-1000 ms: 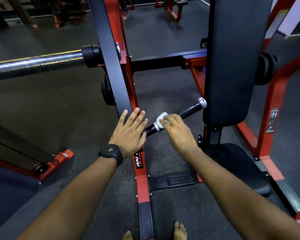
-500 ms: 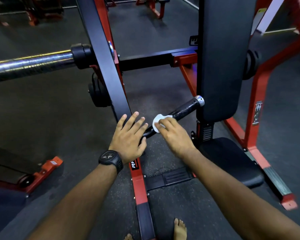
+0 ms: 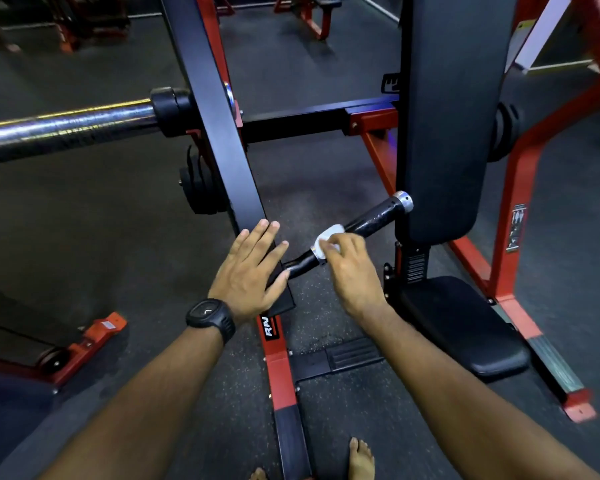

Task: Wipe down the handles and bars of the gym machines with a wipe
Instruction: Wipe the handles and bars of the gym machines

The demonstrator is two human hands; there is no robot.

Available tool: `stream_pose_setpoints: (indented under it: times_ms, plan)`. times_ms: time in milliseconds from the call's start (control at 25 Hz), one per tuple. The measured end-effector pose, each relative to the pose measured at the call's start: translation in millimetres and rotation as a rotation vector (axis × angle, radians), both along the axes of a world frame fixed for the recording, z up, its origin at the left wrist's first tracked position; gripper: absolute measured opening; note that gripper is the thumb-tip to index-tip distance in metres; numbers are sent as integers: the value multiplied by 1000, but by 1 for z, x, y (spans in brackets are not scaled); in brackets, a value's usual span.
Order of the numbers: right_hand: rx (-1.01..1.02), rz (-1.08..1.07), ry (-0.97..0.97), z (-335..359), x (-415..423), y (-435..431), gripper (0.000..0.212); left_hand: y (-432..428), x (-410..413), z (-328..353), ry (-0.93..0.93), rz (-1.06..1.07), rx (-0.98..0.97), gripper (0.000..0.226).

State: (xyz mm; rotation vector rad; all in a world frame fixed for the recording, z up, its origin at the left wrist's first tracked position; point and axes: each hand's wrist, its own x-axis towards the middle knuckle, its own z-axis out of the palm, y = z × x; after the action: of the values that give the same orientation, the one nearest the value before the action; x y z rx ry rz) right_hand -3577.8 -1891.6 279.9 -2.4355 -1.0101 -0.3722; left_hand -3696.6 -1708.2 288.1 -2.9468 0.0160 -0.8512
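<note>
You are partway through one handle, and most of the job is ahead of you, as far as this view shows. Your right hand [image 3: 347,268] has its fingers curled over the white wipe [image 3: 326,242] and holds it bunched against the black handle [image 3: 371,216]. The wipe sits on the lower stretch of that handle, nearer the end that joins the machine's black arm [image 3: 219,133] than the steel end cap [image 3: 403,201]. Your left hand [image 3: 248,271] holds nothing. It lies flat on the lower end of the black arm with its fingers straight and spread, and its thumb is close to where the handle meets the arm.

From the wipe up to the cap the handle is bare. It has a slight sheen (whether that is moisture or just the finish, you cannot tell from here), so I would not count that stretch as done. The short curved piece between the wipe and the arm is equally uncertain.

The long chrome bar [image 3: 66,128] sticking out from the arm's left side has nothing on it and looks untouched. Any matching handle on the far side of the back pad [image 3: 454,116] is hidden from view. Other machines along the back edge of the floor are too dim to judge.

My estimate is that you are early in the task: one handle in hand, with the bar and the rest of the machines left to do.
</note>
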Motion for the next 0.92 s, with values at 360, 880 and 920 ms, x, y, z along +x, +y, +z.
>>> stream_pose_setpoints:
  times_ms: [360, 880, 920]
  plan:
    - [345, -259, 189, -4, -21, 12, 12, 9, 0, -2, 6, -39, 67, 47]
    - [1475, -776, 1009, 1, -22, 57, 13, 3, 1, 1, 37, 21, 122, 52]
    - [1471, -765, 1007, 1, -20, 54, 15, 2, 0, 0, 43, 22, 112, 52]
